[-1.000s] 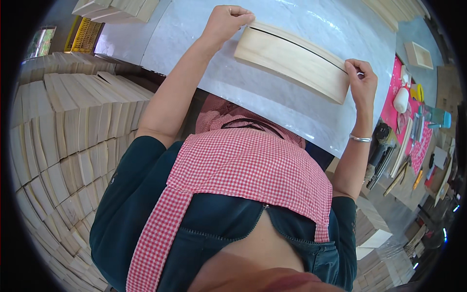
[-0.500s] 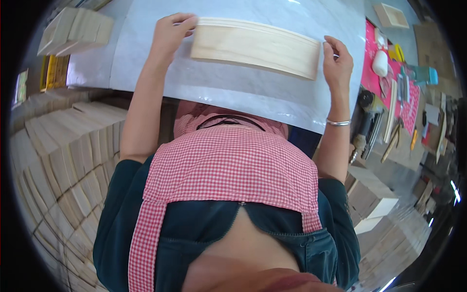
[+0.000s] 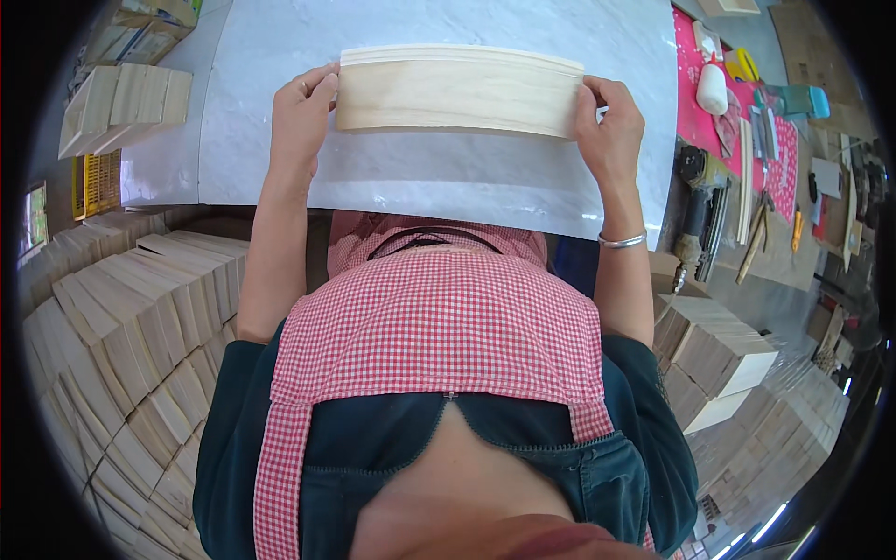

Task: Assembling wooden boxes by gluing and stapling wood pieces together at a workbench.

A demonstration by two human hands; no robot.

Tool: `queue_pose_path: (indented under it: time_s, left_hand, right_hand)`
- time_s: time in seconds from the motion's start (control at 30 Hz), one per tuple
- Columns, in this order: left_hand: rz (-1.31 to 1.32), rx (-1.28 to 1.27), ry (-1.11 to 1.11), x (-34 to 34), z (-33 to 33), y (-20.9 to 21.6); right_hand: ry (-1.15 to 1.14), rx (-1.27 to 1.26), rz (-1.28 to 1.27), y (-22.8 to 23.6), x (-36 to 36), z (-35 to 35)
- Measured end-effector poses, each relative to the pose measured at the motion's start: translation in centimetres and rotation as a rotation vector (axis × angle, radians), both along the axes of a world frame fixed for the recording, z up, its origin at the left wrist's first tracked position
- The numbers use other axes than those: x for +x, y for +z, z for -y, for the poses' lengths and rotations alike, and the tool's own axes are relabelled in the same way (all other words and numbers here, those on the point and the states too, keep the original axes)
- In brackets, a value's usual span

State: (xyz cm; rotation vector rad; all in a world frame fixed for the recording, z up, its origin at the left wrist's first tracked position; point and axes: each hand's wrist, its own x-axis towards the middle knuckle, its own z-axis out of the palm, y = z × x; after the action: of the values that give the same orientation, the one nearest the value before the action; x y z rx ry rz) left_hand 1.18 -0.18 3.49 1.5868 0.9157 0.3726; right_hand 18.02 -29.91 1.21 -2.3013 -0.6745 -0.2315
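Observation:
A long pale wooden piece (image 3: 457, 93), box-like with thin parallel edges along its far side, is held crosswise at the white marbled table (image 3: 401, 173). My left hand (image 3: 303, 117) grips its left end between thumb and fingers; a ring shows on one finger. At the right end, my right hand (image 3: 611, 126) closes on the piece, thumb on the near face and fingers curled behind. A silver bangle (image 3: 623, 241) circles my right wrist. The underside of the piece is hidden, so I cannot tell whether it touches the table.
Small wooden boxes (image 3: 126, 107) stand at the table's left edge. To the right, a pink cloth (image 3: 691, 70) bears a white bottle (image 3: 712, 91) and a yellow tape roll (image 3: 742, 64). A dark power tool (image 3: 693, 196) hangs beside the table. Stacked wooden pieces (image 3: 140, 308) fill the left.
The wooden piece has turned from a slant to nearly level. My right hand, apart from its end before, now grips it. Both hands sit further left and the view has shifted.

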Motion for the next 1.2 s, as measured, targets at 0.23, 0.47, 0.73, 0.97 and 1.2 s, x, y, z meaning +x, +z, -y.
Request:
queue_pose_path:
  time_s: [0.23, 0.47, 0.73, 0.97, 1.2]
  left_hand:
    - [-0.021, -0.025, -0.005, -0.2, -0.4, -0.5]
    - [0.031, 0.906, -0.351, 2.2, 1.5, -0.2]
    - [0.126, 1.142, -0.936, 9.4, 10.5, -0.6]
    - [0.164, 1.020, -1.003, 10.8, 10.7, -1.1]
    - [0.218, 0.952, -0.967, 10.9, 10.7, -1.7]
  right_hand:
    - [0.012, -0.029, 0.042, 0.3, 0.0, -0.2]
    - [-0.051, 0.188, -0.096, 0.2, -0.8, 0.6]
    - [-0.036, 0.295, -0.084, -1.4, -0.5, 0.2]
    - [-0.070, 0.314, -0.097, -1.9, -0.9, -0.5]
    - [-0.101, 0.342, -0.075, -2.2, -1.0, -0.8]
